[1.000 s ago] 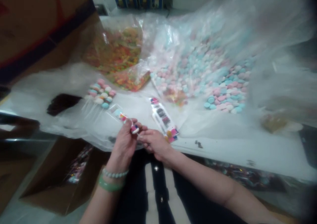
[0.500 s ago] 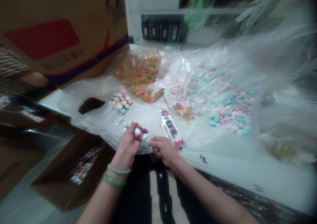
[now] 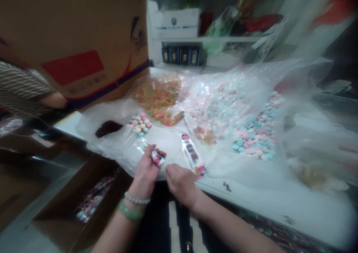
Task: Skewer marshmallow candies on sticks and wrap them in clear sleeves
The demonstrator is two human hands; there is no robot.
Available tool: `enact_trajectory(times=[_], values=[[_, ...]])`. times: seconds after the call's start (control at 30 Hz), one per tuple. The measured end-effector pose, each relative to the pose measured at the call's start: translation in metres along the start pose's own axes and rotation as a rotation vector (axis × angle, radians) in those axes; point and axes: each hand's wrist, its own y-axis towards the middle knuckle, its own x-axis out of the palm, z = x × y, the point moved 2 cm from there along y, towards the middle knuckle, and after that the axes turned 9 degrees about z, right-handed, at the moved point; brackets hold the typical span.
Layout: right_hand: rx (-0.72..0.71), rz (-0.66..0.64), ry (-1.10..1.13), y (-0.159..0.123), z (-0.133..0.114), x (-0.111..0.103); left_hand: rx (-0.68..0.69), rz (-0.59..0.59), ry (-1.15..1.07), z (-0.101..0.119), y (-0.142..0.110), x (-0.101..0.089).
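My left hand (image 3: 147, 167), with a bead bracelet and a green bangle at its wrist, is closed around a candy in a printed wrapper (image 3: 157, 158). Just to its right, my right hand (image 3: 180, 184) is curled with its back towards me. Its fingertips are close below the wrapped candy, and what they pinch is hidden. A strip of flat printed wrappers (image 3: 192, 154) lies on the plastic sheet beyond my right hand. Further back on the left, several candies on sticks (image 3: 141, 124) lie in a bunch with their heads pointing away.
Loose pastel candies (image 3: 254, 139) spill from a large clear bag at the right. Behind lies a bag of orange gummy candies (image 3: 159, 96). An open carton (image 3: 56, 219) of wrapped candies stands low at left. A tall cardboard box (image 3: 112, 29) and a person's arm (image 3: 56, 100) are beyond.
My right hand has drawn closer to the left one and turned, so its back now hides the fingertips. The left hand still holds the candy. The camera has tilted up slightly.
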Motion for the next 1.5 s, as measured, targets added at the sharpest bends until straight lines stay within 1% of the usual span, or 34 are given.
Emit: enact_trajectory(times=[0.07, 0.1, 0.17, 0.2, 0.23, 0.27, 0.37, 0.4, 0.43, 0.47, 0.5, 0.6, 0.67, 0.7, 0.77, 0.83, 0.9, 1.0, 1.07, 1.13, 1.2, 1.27, 1.3, 1.4, 1.47, 1.5], values=[[-0.160, 0.060, -0.106, -0.002, -0.007, 0.001, -0.040, -0.023, -0.050, 0.002, -0.001, 0.003], [-0.206, 0.077, -0.131, -0.002, -0.009, 0.001, -0.067, -0.039, -0.071, 0.003, -0.001, 0.004], [-0.224, 0.059, -0.112, 0.001, -0.013, 0.003, -0.103, -0.072, -0.097, 0.005, -0.002, 0.006], [-0.192, 0.029, -0.065, 0.003, -0.014, 0.004, -0.100, -0.094, -0.095, 0.005, -0.003, 0.007], [-0.129, -0.004, 0.004, 0.006, -0.014, 0.006, -0.087, -0.123, -0.085, 0.005, -0.003, 0.008], [-0.036, -0.032, 0.092, 0.010, -0.014, 0.007, -0.066, -0.157, -0.069, 0.005, -0.004, 0.008], [0.331, -0.066, 0.394, 0.022, -0.009, 0.014, -0.031, -0.244, -0.014, 0.003, -0.004, 0.011], [0.418, -0.060, 0.461, 0.025, -0.007, 0.016, -0.045, -0.256, 0.005, 0.003, -0.003, 0.011], [0.461, -0.047, 0.489, 0.028, -0.006, 0.017, -0.068, -0.258, 0.025, 0.004, -0.001, 0.010], [0.459, -0.029, 0.471, 0.030, -0.004, 0.017, -0.094, -0.253, 0.043, 0.006, 0.001, 0.010], [0.417, -0.008, 0.411, 0.032, -0.003, 0.017, -0.114, -0.243, 0.052, 0.008, 0.005, 0.008], [0.179, 0.026, 0.122, 0.033, -0.001, 0.015, -0.140, -0.237, 0.020, 0.018, 0.016, 0.005], [0.057, 0.021, -0.016, 0.032, -0.002, 0.015, -0.154, -0.242, 0.003, 0.024, 0.022, 0.005], [0.026, 0.014, -0.050, 0.032, -0.003, 0.016, -0.161, -0.238, 0.005, 0.027, 0.024, 0.005], [0.025, 0.000, -0.066, 0.032, -0.006, 0.019, -0.157, -0.218, 0.012, 0.030, 0.027, 0.006], [0.076, -0.010, -0.050, 0.032, -0.007, 0.023, -0.136, -0.199, 0.024, 0.032, 0.029, 0.006], [0.146, -0.017, -0.032, 0.032, -0.006, 0.027, -0.085, -0.168, 0.059, 0.032, 0.030, 0.003], [0.232, -0.045, -0.009, 0.030, -0.004, 0.035, 0.024, -0.102, 0.145, 0.027, 0.031, -0.004], [0.259, -0.058, 0.013, 0.028, -0.003, 0.040, 0.058, -0.085, 0.164, 0.021, 0.030, -0.009], [0.269, -0.048, 0.055, 0.026, -0.003, 0.042, 0.026, -0.091, 0.161, 0.017, 0.030, -0.013], [0.309, -0.030, 0.124, 0.024, -0.003, 0.042, -0.066, -0.113, 0.165, 0.014, 0.032, -0.017], [0.406, -0.024, 0.215, 0.024, -0.002, 0.040, -0.161, -0.158, 0.155, 0.015, 0.034, -0.019], [0.465, -0.036, 0.262, 0.025, -0.001, 0.038, -0.187, -0.181, 0.140, 0.017, 0.036, -0.019], [0.626, -0.146, 0.427, 0.028, 0.002, 0.034, -0.177, -0.218, 0.110, 0.024, 0.043, -0.017], [0.711, -0.213, 0.513, 0.030, 0.004, 0.033, -0.157, -0.184, 0.117, 0.028, 0.048, -0.015], [0.736, -0.224, 0.523, 0.031, 0.005, 0.032, -0.152, -0.162, 0.121, 0.029, 0.051, -0.013]])
